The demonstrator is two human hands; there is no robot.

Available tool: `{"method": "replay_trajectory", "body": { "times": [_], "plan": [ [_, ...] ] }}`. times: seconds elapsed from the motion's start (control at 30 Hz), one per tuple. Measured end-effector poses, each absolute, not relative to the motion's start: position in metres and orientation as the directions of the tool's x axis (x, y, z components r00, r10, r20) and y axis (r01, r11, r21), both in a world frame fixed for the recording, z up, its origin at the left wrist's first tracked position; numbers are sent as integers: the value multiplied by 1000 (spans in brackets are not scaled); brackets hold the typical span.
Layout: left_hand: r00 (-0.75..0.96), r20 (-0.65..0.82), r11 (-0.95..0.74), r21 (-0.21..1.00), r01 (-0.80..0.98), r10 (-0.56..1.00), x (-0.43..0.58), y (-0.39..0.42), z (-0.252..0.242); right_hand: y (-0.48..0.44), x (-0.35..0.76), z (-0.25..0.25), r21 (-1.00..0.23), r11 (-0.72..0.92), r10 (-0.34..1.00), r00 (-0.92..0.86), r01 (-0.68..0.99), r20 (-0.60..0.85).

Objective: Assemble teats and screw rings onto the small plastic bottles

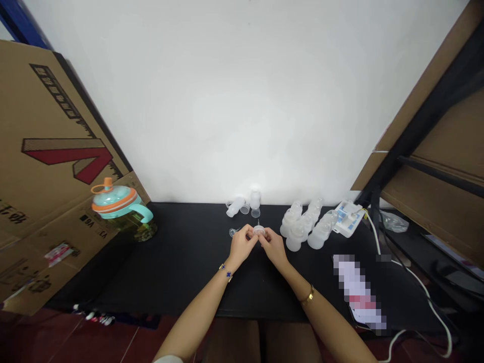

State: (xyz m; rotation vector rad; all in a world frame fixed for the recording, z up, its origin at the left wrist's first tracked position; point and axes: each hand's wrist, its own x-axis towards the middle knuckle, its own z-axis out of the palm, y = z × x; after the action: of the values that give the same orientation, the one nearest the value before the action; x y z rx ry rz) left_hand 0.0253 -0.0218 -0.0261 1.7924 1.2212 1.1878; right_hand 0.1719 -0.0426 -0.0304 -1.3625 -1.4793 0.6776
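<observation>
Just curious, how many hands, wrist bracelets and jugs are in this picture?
Hands: 2 (left hand, right hand)
Wrist bracelets: 2 (blue-charm bracelet, gold bangle)
Jugs: 1 (teal-and-orange jug)
Total: 5
</observation>
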Motion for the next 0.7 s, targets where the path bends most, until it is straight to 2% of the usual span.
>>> {"method": "replay_trajectory", "body": {
  "times": [0.17,0.4,0.7],
  "plan": [
    [156,317,-352,878,323,935,26,-23,-22,-42,172,-33,-882,220,951,107,417,289],
    [189,287,-321,929,184,939,27,-22,-16,-43,172,-35,-896,236,953,92,375,290],
    [168,271,-302,931,205,948,27,-22,-16,-41,173,-36,-899,252,953,68,357,295]
  ]
}}
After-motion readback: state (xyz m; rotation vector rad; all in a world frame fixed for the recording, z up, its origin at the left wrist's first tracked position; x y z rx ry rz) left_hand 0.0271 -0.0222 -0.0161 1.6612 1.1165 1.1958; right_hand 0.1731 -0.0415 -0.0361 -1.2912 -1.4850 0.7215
